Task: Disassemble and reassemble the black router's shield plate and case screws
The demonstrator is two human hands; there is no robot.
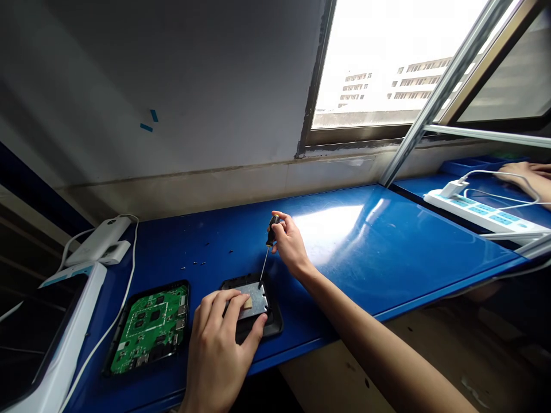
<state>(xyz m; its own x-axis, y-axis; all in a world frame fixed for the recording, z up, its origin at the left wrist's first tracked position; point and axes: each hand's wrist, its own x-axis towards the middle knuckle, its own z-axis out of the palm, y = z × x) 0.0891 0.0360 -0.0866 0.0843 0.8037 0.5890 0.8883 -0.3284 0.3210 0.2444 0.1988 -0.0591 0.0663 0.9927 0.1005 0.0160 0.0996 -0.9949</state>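
Note:
My right hand (pixel 287 238) is closed round the black handle of a screwdriver (pixel 266 258). Its shaft slants down, and the tip meets the upper edge of a grey metal plate (pixel 257 297) inside a black plastic casing (pixel 275 327). Fingers spread, my left hand (pixel 224 338) lies over the casing's left side, the thumb at its near side and fingertips on the plate by a small tan pad (pixel 248 303). To the left, a green circuit board (pixel 150 321) sits in another black casing half. Several small dark screws (pixel 203 263) lie scattered behind the casings.
A white device with a dark screen (pixel 38 338) stands at the left, beside a white power strip (pixel 97 244) and its cable. At the right are a metal frame post (pixel 413 143), another power strip (pixel 486 212) and another person's hand (pixel 523 172). The blue table's front edge (pixel 387 315) runs below my right forearm.

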